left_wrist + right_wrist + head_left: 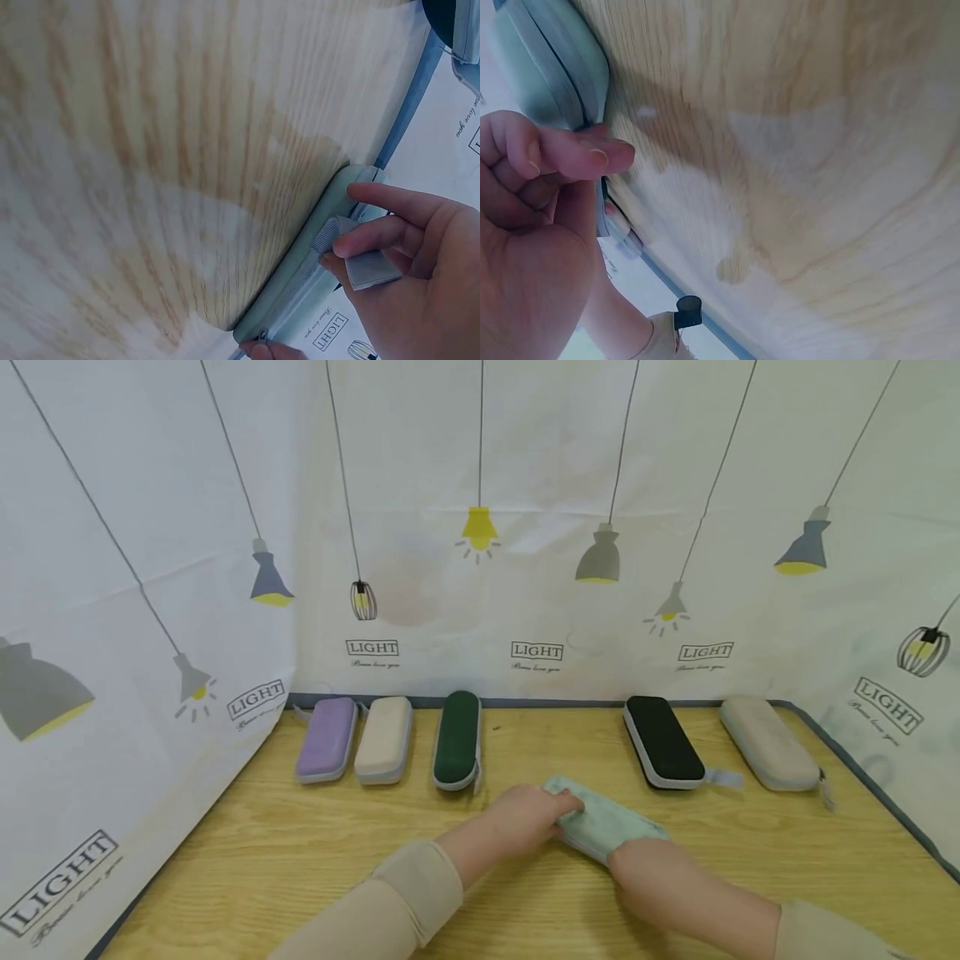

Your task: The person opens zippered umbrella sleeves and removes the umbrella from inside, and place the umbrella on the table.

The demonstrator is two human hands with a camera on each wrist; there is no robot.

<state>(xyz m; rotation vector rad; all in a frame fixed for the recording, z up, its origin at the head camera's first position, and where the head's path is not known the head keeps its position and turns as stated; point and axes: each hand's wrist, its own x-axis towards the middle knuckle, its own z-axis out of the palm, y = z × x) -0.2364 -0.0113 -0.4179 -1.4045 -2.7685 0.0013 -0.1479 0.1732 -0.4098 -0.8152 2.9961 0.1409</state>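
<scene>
Six zip cases in all: five lie along the back edge of the surface (225, 860), with purple (326, 739), cream (383, 739) and dark green (457, 739) toward its left back corner, black (663, 743) and beige (768, 743) toward the right. One mint case (615, 822) is nearer the front edge, between two hands. The left hand (517, 818) pinches its one grey strap (371, 270), forefinger touching the case; the right hand (656, 877), fingers bunched together, pinches the zip end.
</scene>
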